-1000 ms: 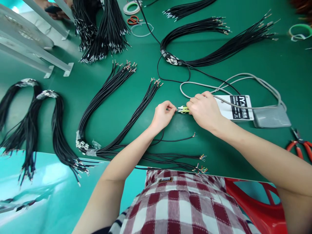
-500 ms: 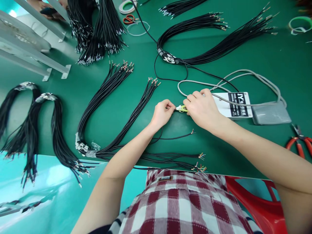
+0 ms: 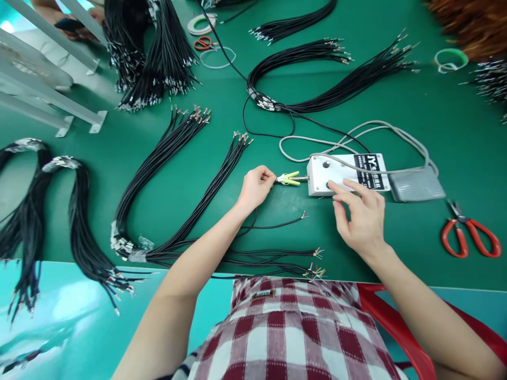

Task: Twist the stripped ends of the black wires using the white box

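My left hand (image 3: 256,188) is closed in a pinch on the end of a black cable (image 3: 252,224), whose tip is partly hidden by the fingers. Right at those fingertips sits a yellow-green clip (image 3: 289,179), joined by a thin metal shaft to a white box (image 3: 317,179) with dark knobs and a black label. Over the near side of the box is my right hand (image 3: 361,216), fingers spread and holding nothing. Its index fingertip is at the lower knob (image 3: 330,184); whether it presses cannot be made out. Below lie loose cable ends with bare coloured wires (image 3: 317,253).
A grey pedal (image 3: 418,184) and red-handled pliers (image 3: 471,232) lie to the right. Black cable bundles (image 3: 138,174) cover the left and back (image 3: 312,103). Scissors (image 3: 203,43) and tape rolls (image 3: 450,60) lie farther off. Metal legs (image 3: 51,100) stand at upper left, near another person's hand.
My right hand has let go of the clip and moved right and down to the box, its fingers spreading. My left hand keeps its pinch by the clip. The view has shifted slightly.
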Motion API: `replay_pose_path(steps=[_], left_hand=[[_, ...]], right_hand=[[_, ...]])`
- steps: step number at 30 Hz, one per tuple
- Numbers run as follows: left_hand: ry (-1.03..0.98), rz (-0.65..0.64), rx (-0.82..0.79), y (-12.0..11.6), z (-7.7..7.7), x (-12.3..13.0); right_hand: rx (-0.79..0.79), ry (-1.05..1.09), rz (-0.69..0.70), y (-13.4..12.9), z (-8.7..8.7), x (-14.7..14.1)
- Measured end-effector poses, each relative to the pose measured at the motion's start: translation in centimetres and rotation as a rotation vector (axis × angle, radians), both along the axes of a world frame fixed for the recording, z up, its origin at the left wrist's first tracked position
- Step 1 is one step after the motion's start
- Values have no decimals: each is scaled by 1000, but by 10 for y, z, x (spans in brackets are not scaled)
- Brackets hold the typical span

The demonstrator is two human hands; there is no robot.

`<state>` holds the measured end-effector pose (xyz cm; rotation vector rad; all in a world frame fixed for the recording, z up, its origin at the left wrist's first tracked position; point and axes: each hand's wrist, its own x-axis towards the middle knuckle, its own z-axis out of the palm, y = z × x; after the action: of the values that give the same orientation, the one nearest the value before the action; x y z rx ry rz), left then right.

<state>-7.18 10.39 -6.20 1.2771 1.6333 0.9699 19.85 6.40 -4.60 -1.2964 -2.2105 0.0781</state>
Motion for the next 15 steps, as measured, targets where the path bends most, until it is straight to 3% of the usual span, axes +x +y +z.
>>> replay_pose_path(steps=[4, 8, 12, 15], left_hand=[[26, 6, 7, -4, -2, -8], [-12, 70, -7, -16, 6, -21], [-217, 50, -27, -41, 32, -14], [-363, -64, -77, -61, 54, 8]], right_hand=[[56, 7, -55, 5, -15, -1], [109, 56, -35, 12, -17, 2], [137, 200, 15, 2, -6, -5], [-7, 370, 123, -15, 5, -19]])
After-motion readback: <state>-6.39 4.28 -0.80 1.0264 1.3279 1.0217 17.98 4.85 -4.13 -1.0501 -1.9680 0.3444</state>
